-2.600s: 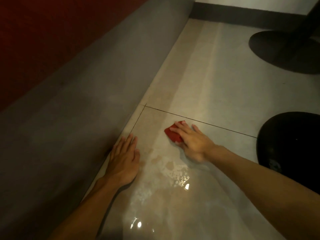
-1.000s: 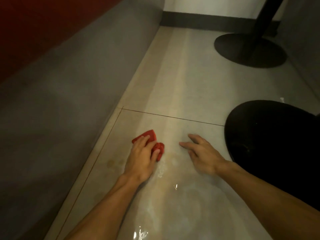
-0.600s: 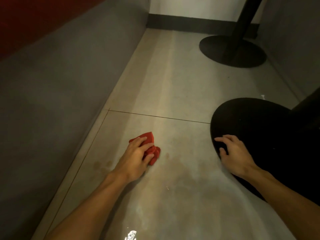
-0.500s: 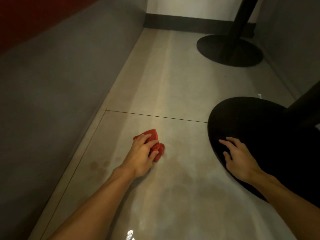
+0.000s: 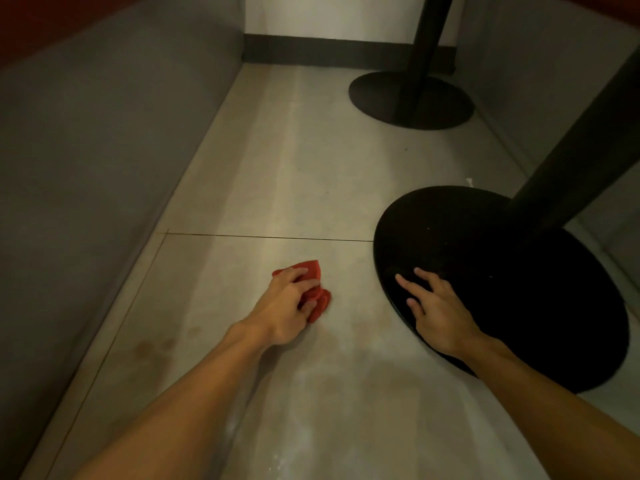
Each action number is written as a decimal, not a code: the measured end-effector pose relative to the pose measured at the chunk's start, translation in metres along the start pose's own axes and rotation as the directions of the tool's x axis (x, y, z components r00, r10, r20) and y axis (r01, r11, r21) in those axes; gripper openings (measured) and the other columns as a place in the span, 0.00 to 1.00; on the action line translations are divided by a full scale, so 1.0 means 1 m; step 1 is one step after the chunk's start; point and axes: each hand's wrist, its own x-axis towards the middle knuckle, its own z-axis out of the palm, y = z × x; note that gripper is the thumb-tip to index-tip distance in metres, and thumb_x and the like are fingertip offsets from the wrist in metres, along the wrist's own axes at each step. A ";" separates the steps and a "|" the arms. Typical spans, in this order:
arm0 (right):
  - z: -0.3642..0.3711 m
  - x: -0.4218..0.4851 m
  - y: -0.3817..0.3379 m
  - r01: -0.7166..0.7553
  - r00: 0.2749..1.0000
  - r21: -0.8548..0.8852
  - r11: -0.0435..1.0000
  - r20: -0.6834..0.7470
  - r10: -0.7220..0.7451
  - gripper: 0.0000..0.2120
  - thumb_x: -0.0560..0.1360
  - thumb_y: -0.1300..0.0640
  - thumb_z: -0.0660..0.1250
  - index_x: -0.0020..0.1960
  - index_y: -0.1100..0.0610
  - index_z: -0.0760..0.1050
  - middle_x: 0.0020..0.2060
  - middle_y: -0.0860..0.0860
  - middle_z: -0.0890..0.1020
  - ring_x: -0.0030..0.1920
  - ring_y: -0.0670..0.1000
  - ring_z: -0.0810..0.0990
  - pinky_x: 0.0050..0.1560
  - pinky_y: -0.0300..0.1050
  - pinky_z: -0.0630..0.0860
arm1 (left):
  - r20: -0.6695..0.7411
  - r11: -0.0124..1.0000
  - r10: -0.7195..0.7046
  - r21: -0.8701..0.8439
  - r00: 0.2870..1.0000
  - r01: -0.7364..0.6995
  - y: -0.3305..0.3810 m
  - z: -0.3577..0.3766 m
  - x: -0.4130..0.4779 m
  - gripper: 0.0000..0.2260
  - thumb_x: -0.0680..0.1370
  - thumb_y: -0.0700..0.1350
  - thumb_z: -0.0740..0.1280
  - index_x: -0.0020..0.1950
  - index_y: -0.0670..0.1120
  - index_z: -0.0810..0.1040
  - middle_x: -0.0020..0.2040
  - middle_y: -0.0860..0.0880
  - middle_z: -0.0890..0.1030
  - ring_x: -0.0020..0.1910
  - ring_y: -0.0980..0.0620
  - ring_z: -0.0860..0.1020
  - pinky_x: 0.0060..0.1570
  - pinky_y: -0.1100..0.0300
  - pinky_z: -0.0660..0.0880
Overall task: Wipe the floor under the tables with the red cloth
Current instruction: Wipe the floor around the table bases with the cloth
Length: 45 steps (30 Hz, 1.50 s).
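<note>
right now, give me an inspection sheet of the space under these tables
surface: pale tiled floor, one grout line running across; brownish stains near the left panel; streaky sheen in the foreground
job's things: red cloth, bunched, pressed to the floor
clutter: small pale scrap behind the near table base
hands: left hand curled over the red cloth; right hand open, fingers spread flat on the near table base
cables: nothing seen
surroundings: grey panel along the left; far table base with its black post; dark skirting along the back wall
</note>
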 end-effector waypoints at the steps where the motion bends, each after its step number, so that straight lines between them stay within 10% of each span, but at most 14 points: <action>1: 0.000 -0.001 0.001 0.001 1.000 -0.004 1.000 0.004 -0.001 0.23 0.83 0.52 0.55 0.77 0.43 0.58 0.77 0.49 0.56 0.75 0.52 0.56 0.73 0.47 0.58 | -0.004 1.000 0.008 -0.001 1.000 -0.008 0.010 0.005 0.008 0.20 0.80 0.48 0.64 0.72 0.48 0.70 0.75 0.47 0.63 0.75 0.47 0.59 0.75 0.53 0.55; 10: 0.005 0.000 0.001 -0.028 0.999 0.013 1.000 0.032 0.028 0.23 0.83 0.52 0.53 0.77 0.41 0.54 0.78 0.49 0.52 0.77 0.53 0.50 0.76 0.49 0.50 | 0.103 0.966 0.257 -0.047 0.961 -0.254 0.048 0.031 -0.012 0.23 0.78 0.48 0.66 0.72 0.52 0.69 0.75 0.53 0.64 0.75 0.53 0.58 0.74 0.58 0.56; 19: 0.003 -0.002 0.001 0.001 1.000 0.045 0.999 0.027 -0.002 0.23 0.83 0.52 0.53 0.77 0.42 0.55 0.78 0.50 0.53 0.77 0.53 0.50 0.77 0.51 0.52 | 0.085 0.992 0.118 -0.049 0.989 -0.114 0.064 0.021 0.054 0.25 0.77 0.47 0.68 0.73 0.46 0.66 0.70 0.45 0.70 0.69 0.47 0.68 0.67 0.59 0.64; 29: 0.005 -0.003 0.002 -0.018 1.000 0.044 0.999 0.015 0.018 0.23 0.83 0.52 0.52 0.77 0.42 0.54 0.78 0.49 0.53 0.77 0.52 0.50 0.77 0.51 0.52 | 0.107 0.955 0.293 -0.066 0.950 -0.288 0.087 0.045 -0.003 0.24 0.77 0.49 0.68 0.72 0.49 0.68 0.72 0.51 0.69 0.71 0.54 0.64 0.65 0.72 0.53; 38: 0.006 -0.003 0.003 -0.014 1.000 0.025 1.000 0.020 0.013 0.23 0.84 0.51 0.52 0.77 0.41 0.54 0.78 0.48 0.52 0.77 0.52 0.50 0.77 0.51 0.52 | 0.012 0.978 0.163 -0.135 0.987 -0.160 0.081 0.030 0.034 0.21 0.76 0.47 0.70 0.68 0.47 0.73 0.65 0.48 0.76 0.63 0.50 0.74 0.63 0.63 0.69; 45: 0.007 -0.001 0.003 -0.028 0.999 0.023 0.999 0.024 0.027 0.23 0.83 0.51 0.52 0.77 0.40 0.54 0.78 0.49 0.53 0.77 0.52 0.51 0.76 0.52 0.53 | 0.077 0.957 0.287 -0.072 0.955 -0.282 0.084 0.039 0.004 0.23 0.76 0.47 0.70 0.70 0.46 0.72 0.69 0.48 0.73 0.69 0.51 0.68 0.68 0.66 0.60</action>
